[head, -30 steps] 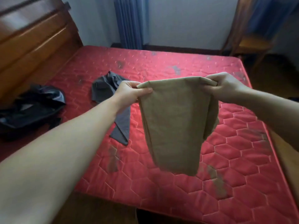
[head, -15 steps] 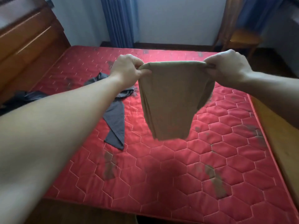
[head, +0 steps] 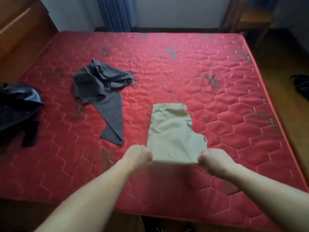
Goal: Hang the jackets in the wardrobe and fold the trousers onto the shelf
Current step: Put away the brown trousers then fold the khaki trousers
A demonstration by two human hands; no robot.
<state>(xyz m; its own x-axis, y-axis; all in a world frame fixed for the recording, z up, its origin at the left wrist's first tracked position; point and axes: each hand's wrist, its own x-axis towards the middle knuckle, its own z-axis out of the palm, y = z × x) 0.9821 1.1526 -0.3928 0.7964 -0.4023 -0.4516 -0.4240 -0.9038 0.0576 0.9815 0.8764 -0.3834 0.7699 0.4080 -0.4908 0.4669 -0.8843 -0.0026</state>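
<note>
Folded beige trousers (head: 173,131) lie flat on the red quilted mattress (head: 225,91), their near edge held slightly up. My left hand (head: 138,155) grips the near left corner and my right hand (head: 212,159) grips the near right corner. Crumpled grey trousers (head: 103,91) lie to the left, with one leg stretched toward me. A shiny black jacket (head: 18,108) is heaped at the mattress's left edge.
A wooden headboard (head: 20,34) rises at the far left. Blue curtains (head: 117,13) hang behind the bed. A wooden chair (head: 249,19) stands at the back right. On the wooden floor at right sits a dark object (head: 302,86).
The beige trousers hung in the air between my raised hands. Both hands have come down and toward me, laying the trousers flat on the mattress.
</note>
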